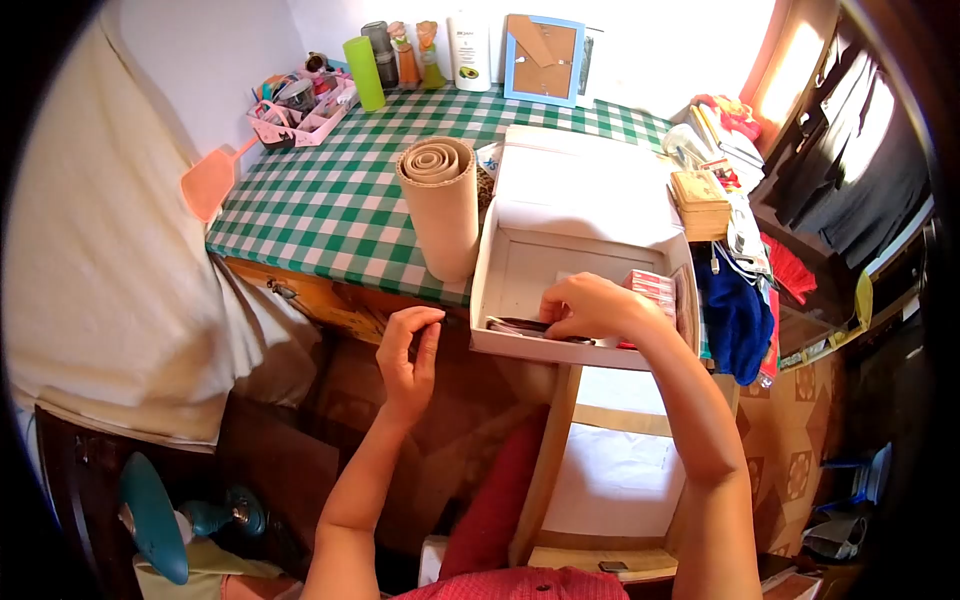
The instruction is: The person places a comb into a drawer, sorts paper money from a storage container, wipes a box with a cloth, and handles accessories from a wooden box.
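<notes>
An open white cardboard box [515,342] stands at the table's front edge, its lid [590,180] folded back. Inside its front part is my right hand [590,305], fingers closed around a dark slim object [520,323] whose kind I cannot make out. A red-and-white printed small box [652,288] lies in the right part of the cardboard box, partly behind my wrist. My left hand [406,360] hovers in front of the table, left of the box, fingers bent with a gap to the thumb and nothing visible between them. A rolled sheet of corrugated cardboard [445,225] stands upright beside the box.
Below the box, an open drawer [615,480] holds white papers. A pink basket [300,125], a green cylinder [364,75], bottles and a blue picture frame [545,60] line the table's back. A yellowish box [698,205], cables and blue cloth [738,320] crowd the right.
</notes>
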`<state>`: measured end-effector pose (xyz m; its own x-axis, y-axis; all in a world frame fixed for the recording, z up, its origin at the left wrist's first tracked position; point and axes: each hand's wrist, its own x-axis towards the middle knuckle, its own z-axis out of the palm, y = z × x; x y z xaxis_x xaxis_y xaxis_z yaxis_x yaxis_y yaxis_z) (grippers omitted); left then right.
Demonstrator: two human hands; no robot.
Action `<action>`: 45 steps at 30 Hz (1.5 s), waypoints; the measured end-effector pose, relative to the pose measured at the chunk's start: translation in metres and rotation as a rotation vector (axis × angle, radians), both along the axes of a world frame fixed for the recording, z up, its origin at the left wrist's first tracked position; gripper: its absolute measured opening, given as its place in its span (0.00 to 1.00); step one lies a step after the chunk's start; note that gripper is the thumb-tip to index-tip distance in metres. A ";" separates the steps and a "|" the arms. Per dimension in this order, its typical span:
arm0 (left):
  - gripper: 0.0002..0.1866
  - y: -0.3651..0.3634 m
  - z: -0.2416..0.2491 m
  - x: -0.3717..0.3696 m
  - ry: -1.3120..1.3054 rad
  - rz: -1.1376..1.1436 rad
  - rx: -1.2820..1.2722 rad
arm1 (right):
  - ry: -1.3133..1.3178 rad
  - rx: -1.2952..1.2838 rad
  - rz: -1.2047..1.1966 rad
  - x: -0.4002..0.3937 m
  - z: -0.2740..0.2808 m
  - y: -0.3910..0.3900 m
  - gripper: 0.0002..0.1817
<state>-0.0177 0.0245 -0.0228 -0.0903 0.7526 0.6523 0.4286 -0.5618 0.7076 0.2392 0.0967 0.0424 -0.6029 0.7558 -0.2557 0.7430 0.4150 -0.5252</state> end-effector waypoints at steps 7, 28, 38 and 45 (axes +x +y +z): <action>0.06 -0.007 0.012 0.013 -0.022 -0.019 -0.041 | 0.677 -0.351 -0.359 0.029 0.012 0.005 0.09; 0.31 0.088 0.065 0.175 0.734 -1.038 -0.379 | 1.235 -0.033 -0.825 0.160 0.026 -0.099 0.13; 0.44 0.103 0.055 0.188 0.964 -0.964 -0.376 | 1.305 -0.040 -0.843 0.171 0.018 -0.110 0.13; 0.40 0.100 0.063 0.194 0.869 -0.936 -0.282 | 1.357 -0.081 -0.857 0.163 0.019 -0.118 0.12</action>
